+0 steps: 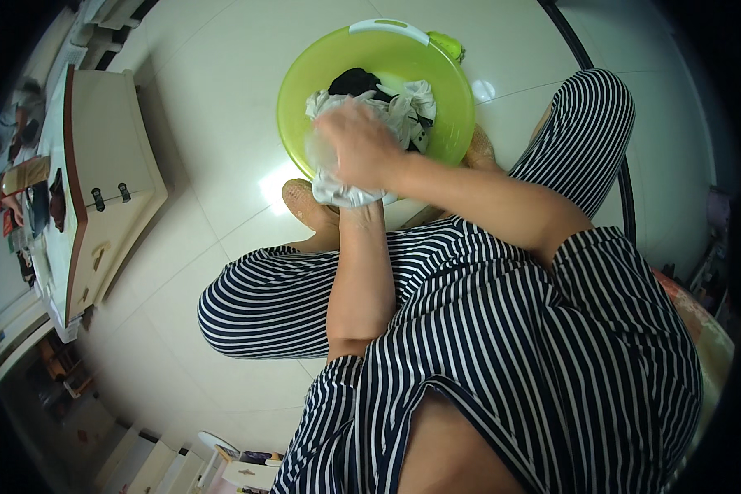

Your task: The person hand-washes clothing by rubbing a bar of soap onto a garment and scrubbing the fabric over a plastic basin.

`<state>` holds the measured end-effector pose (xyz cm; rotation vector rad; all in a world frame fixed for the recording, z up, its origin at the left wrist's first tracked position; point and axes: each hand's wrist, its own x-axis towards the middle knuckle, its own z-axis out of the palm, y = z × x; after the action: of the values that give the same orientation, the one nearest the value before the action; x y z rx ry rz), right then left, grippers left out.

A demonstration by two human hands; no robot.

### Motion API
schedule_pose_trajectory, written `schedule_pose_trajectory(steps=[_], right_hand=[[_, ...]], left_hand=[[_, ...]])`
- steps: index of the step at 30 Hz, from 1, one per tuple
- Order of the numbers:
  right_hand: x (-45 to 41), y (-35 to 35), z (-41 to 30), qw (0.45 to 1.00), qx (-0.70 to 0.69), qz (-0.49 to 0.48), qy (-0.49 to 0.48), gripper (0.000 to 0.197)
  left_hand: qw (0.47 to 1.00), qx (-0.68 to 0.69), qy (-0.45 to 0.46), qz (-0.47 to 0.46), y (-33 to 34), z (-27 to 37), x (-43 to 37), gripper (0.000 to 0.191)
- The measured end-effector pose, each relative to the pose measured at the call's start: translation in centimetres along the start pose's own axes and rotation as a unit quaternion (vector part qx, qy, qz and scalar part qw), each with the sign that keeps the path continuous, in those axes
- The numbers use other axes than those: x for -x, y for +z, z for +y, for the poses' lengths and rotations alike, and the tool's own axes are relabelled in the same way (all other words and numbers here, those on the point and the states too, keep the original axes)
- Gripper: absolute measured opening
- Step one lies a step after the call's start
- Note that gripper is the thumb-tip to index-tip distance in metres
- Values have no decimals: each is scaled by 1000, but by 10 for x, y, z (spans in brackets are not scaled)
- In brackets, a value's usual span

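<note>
A green plastic basin [302,71] with a white handle stands on the floor before me. Over its near left side, white cloth [349,192] is draped across my left wrist [363,216]. That cloth hides my left hand, so its fingers do not show. My right hand [364,142] reaches in from the right, blurred, with its fingers curled on the white cloth. Deeper in the basin lie a black cloth [353,81] and more white fabric [418,99] with dark patches, bunched together.
A green scrub brush [447,44] rests behind the basin's far right rim. My feet in tan slippers [302,197] flank its near side, with my striped knees beyond. A pale cabinet [108,142] stands at left. A black bar [568,34] runs along the right.
</note>
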<state>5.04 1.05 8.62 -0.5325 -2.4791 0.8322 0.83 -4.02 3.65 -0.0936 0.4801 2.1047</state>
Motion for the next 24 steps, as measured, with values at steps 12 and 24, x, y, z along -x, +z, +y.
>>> schedule_pose_trajectory(steps=[12,24], right_hand=[[13,-27,76,907,-335,-91,238,36],[-15,-71,20,977,-178,-48,110,41]], left_hand=[[642,-720,263,19,55,22,-2,32],[993,78,-15,89,28,10,-8,66]])
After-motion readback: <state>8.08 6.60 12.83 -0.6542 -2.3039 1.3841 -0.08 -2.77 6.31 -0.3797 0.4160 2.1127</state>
